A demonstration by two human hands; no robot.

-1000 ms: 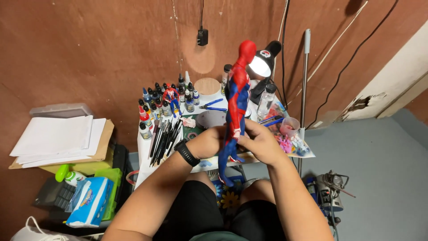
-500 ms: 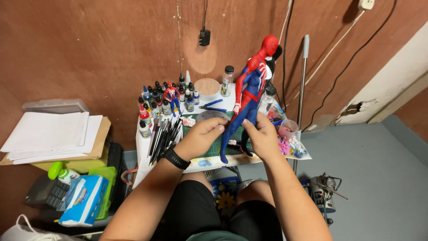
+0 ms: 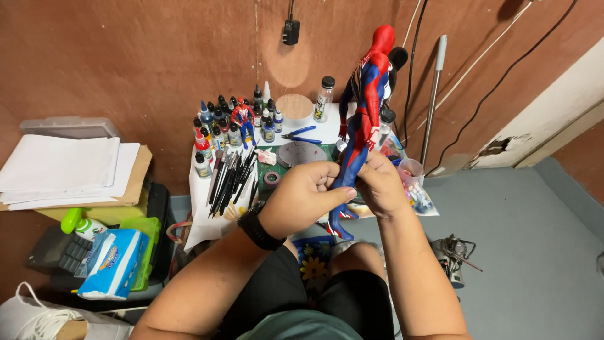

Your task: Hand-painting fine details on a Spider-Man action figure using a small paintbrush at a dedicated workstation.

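One tall red-and-blue action figure [image 3: 363, 119], largest item, held upright over the near right part of the small white table [image 3: 201, 220], head well above the tabletop, feet hanging past the near edge above the lap. Left hand [image 3: 302, 198] wrapped round the thighs, black wristwatch [image 3: 257, 226] on that wrist; right hand [image 3: 380, 186] clasped on the same legs from the other side, both closed firmly on the figure. Likely rigid jointed plastic, light, smooth and somewhat slippery; thin limbs and painted surface probably fragile, so best gripped at thighs or torso, as now, not by arms or head. Left of the table, stack of white paper [image 3: 63, 167] on a cardboard box [image 3: 135, 179], clear lidded tub [image 3: 69, 128] behind, contents not discernible. Below, blue tissue pack [image 3: 110, 261] beside a green container [image 3: 145, 252]. Far left corner of the table: cluster of small paint bottles [image 3: 220, 126], coloured caps, with a small red figure [image 3: 243, 116] among them. Along the left edge, row of brushes [image 3: 229, 179]. Far edge: clear glass jar [image 3: 323, 99], black lid, seemingly empty, and blue-handled pliers [image 3: 299, 134]. Right edge: small clear cup [image 3: 410, 170], contents unclear.
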